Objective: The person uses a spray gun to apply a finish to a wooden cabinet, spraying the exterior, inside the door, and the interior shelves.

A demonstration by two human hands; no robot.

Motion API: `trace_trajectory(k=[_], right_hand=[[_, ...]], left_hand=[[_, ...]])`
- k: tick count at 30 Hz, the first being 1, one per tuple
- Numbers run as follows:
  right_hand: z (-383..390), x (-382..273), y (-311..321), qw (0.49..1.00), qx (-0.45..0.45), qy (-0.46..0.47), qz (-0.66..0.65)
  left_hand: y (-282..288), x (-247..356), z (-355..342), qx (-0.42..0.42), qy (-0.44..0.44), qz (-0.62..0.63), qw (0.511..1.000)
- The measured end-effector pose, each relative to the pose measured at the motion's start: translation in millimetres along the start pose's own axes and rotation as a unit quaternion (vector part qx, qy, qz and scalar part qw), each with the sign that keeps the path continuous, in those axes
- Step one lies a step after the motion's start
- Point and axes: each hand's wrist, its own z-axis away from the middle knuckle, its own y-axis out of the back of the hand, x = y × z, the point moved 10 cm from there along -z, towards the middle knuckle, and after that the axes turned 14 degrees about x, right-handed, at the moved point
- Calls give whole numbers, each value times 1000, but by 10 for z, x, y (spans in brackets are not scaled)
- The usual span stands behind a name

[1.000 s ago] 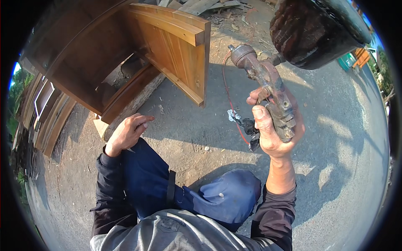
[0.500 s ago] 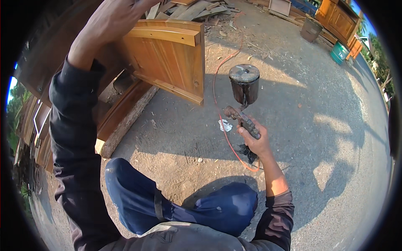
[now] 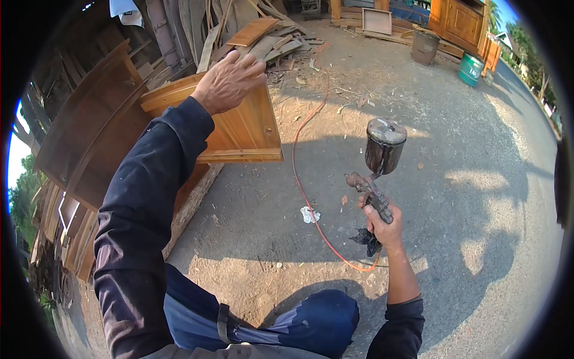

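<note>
My right hand (image 3: pixel 382 226) grips a spray gun (image 3: pixel 373 197) by its handle, fingers wrapped round it. A dark, stained, lidded paint cup (image 3: pixel 385 149) is joined to the gun's front. Black crumpled material (image 3: pixel 367 240) hangs below the handle, near an orange hose (image 3: pixel 305 190). At the left, my left hand (image 3: pixel 230 82) is at the upper corner of a varnished wooden panel (image 3: pixel 239 128), its fingers bent over the top edge. The fingertips are partly hidden. The panel stands tilted, with battens along its top and bottom.
A dark brown curved board (image 3: pixel 89 119) leans at the left, by a rough timber (image 3: pixel 194 200). Scrap boards (image 3: pixel 281 48) lie piled behind. Far right stand a grey bucket (image 3: pixel 424 48), a green drum (image 3: pixel 471 69) and a wooden cabinet (image 3: pixel 457 25). White crumpled paper (image 3: pixel 309 215) lies by the hose.
The view has tilted up, showing more of the scrap pile. My left hand now appears farther right along the panel, which looks turned. The spray gun sits slightly farther right, still in my right hand.
</note>
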Motion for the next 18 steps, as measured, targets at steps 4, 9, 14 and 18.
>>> trace_trajectory(k=[4, 9, 14, 18], right_hand=[[-9, 150, 310, 999, 44, -19, 11], [92, 265, 399, 998, 56, -30, -2], [246, 289, 110, 1000, 3, -24, 19], [421, 36, 15, 1000, -7, 19, 7]], left_hand=[[-345, 104, -180, -3, -58, -48, 997], [-146, 241, -177, -34, -25, -71, 997], [525, 436, 388, -19, 16, -45, 999], [797, 1055, 1507, -15, 302, 315, 900]])
